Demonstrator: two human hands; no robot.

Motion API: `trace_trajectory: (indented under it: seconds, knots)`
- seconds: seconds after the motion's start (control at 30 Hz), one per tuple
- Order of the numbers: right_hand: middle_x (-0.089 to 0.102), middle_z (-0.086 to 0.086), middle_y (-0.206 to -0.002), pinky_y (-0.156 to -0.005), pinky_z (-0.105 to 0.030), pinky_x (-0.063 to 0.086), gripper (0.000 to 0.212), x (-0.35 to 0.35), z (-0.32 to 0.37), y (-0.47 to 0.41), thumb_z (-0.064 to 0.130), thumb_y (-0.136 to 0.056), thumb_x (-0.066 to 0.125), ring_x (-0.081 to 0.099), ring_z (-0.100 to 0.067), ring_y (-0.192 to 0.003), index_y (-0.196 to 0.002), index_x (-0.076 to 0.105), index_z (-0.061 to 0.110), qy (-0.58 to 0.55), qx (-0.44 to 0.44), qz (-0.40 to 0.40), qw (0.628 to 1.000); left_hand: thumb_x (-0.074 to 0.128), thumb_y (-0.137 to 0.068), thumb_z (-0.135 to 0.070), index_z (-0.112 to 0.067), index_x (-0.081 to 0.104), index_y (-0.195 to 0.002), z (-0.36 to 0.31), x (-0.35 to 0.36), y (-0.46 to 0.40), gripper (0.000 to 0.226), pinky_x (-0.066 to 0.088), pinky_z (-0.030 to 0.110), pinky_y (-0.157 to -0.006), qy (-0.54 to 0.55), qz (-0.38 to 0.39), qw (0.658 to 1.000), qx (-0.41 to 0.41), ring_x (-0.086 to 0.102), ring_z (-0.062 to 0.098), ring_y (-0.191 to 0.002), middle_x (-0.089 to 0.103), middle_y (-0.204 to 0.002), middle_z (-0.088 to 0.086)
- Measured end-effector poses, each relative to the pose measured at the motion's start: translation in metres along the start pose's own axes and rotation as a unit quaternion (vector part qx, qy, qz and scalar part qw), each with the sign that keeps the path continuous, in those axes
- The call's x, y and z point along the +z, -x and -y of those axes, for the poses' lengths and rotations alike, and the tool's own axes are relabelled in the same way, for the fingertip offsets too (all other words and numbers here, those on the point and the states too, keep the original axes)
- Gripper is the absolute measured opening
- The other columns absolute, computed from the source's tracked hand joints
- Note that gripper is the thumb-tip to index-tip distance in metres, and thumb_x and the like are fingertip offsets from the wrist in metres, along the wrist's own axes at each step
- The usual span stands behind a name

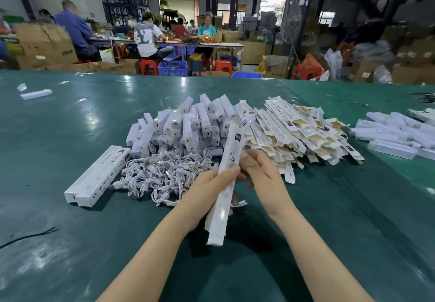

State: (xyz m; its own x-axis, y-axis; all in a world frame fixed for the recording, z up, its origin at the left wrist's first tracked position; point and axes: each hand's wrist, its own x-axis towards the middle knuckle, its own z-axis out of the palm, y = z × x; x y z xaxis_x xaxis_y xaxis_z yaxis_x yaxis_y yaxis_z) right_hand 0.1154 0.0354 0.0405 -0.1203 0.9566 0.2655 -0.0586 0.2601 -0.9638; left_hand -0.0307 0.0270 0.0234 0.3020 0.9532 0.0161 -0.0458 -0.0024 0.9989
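Left hand (204,193) holds slim box (235,141) mid-length, ends jutting past the grip.

We counted two hands, the left hand (207,191) and the right hand (261,172), with one long carton (229,167) between them. One closed carton (97,175) lay toward the bench's (94,242) left edge. We logged four heaps:
- one of white bars (188,127)
- one of cables (162,174)
- one of flat cartons (294,132)
- one of white boxes (397,134) at the right edge

The pieces in each were too many to count. Far left corner: one small box (36,94), one scrap (21,86).
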Motion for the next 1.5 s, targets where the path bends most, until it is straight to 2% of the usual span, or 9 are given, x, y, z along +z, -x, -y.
trace_trajectory:
  seconds: [0.37, 0.5, 0.6, 0.7, 0.8, 1.07, 1.23, 1.37, 1.5]
  knots:
    - [0.070, 0.001, -0.086, -0.064, -0.018, 0.051, 0.046, -0.005, -0.011, -0.006, 0.026, -0.083, 0.074, 0.066, -0.009, -0.080, -0.117, 0.052, 0.047, -0.022, -0.032, -0.047, 0.998, 0.066, -0.077, -0.055, -0.013, 0.060, -0.107, 0.000, 0.007, -0.001, 0.052, 0.056, 0.026, -0.063, 0.000, 0.022, 1.000, 0.001, 0.071, 0.022, -0.066, 0.075, -0.085, 0.009]
    - [0.071, 0.008, -0.085, -0.071, -0.018, 0.052, 0.042, -0.008, -0.009, -0.007, 0.022, -0.085, 0.064, 0.067, -0.009, -0.084, -0.116, 0.057, 0.050, -0.006, -0.062, -0.047, 0.997, 0.070, -0.082, -0.043, -0.050, 0.038, -0.135, 0.005, 0.010, -0.004, 0.062, 0.053, 0.040, -0.092, 0.021, -0.036, 0.998, 0.057, 0.070, 0.023, -0.102, 0.074, -0.106, 0.000]
    - [0.063, 0.014, -0.077, -0.074, -0.021, 0.053, 0.042, -0.006, -0.010, -0.008, 0.028, -0.079, 0.060, 0.062, -0.008, -0.079, -0.109, 0.057, 0.057, 0.025, -0.065, -0.034, 0.997, 0.070, -0.077, -0.047, -0.071, 0.029, -0.129, 0.002, 0.013, -0.001, 0.071, 0.056, 0.027, -0.081, 0.001, -0.034, 0.995, 0.096, 0.069, 0.018, -0.100, 0.071, -0.105, -0.002]
    - [0.054, 0.021, -0.068, -0.066, -0.015, 0.048, 0.044, -0.002, -0.011, -0.007, 0.026, -0.079, 0.056, 0.056, -0.001, -0.070, -0.103, 0.057, 0.063, 0.040, -0.067, -0.012, 0.997, 0.074, -0.071, -0.048, -0.078, 0.028, -0.126, 0.000, 0.015, 0.001, 0.078, 0.059, 0.042, -0.085, -0.015, -0.028, 0.995, 0.098, 0.067, 0.029, -0.106, 0.061, -0.120, 0.012]
    - [0.052, 0.023, -0.069, -0.066, -0.012, 0.047, 0.047, -0.002, -0.009, -0.005, 0.025, -0.080, 0.053, 0.056, 0.002, -0.070, -0.106, 0.055, 0.063, 0.039, -0.075, 0.008, 0.996, 0.077, -0.070, -0.044, -0.074, 0.028, -0.131, 0.000, 0.013, 0.001, 0.084, 0.053, 0.058, -0.090, -0.008, -0.024, 0.996, 0.090, 0.066, 0.034, -0.108, 0.058, -0.126, 0.015]
    - [0.058, 0.010, -0.079, -0.055, -0.035, 0.055, 0.035, 0.001, -0.009, -0.001, 0.045, -0.078, 0.060, 0.061, -0.016, -0.073, -0.109, 0.051, 0.059, 0.060, -0.043, 0.047, 0.996, 0.073, -0.076, -0.039, -0.067, 0.033, -0.133, 0.002, 0.013, 0.000, 0.074, 0.056, 0.048, -0.091, 0.008, -0.020, 0.995, 0.095, 0.061, 0.023, -0.119, 0.060, -0.132, -0.002]
    - [0.060, 0.015, -0.075, -0.067, -0.018, 0.050, 0.025, 0.000, -0.010, -0.001, 0.048, -0.083, 0.061, 0.061, -0.007, -0.074, -0.107, 0.054, 0.050, 0.084, -0.066, 0.041, 0.993, 0.072, -0.075, -0.038, -0.059, 0.045, -0.116, -0.002, 0.013, 0.003, 0.053, 0.059, 0.049, -0.074, 0.009, -0.035, 0.996, 0.079, 0.067, 0.038, -0.101, 0.054, -0.128, 0.015]
    - [0.059, 0.023, -0.072, -0.063, -0.012, 0.043, 0.010, 0.004, -0.009, 0.001, 0.041, -0.084, 0.054, 0.052, 0.002, -0.067, -0.090, 0.057, 0.048, 0.071, -0.060, 0.036, 0.995, 0.068, -0.075, -0.034, -0.047, 0.045, -0.106, -0.002, 0.012, 0.004, 0.040, 0.050, 0.063, -0.091, -0.024, -0.051, 0.995, 0.085, 0.061, 0.039, -0.109, 0.057, -0.124, 0.018]
    - [0.053, 0.022, -0.064, -0.057, -0.012, 0.038, 0.016, 0.008, -0.008, 0.001, 0.032, -0.086, 0.055, 0.044, 0.003, -0.058, -0.074, 0.059, 0.042, 0.052, -0.055, 0.014, 0.997, 0.064, -0.076, -0.025, -0.040, 0.048, -0.105, 0.001, 0.011, 0.003, 0.037, 0.053, 0.040, -0.092, -0.061, -0.044, 0.992, 0.098, 0.063, 0.022, -0.101, 0.065, -0.112, 0.012]
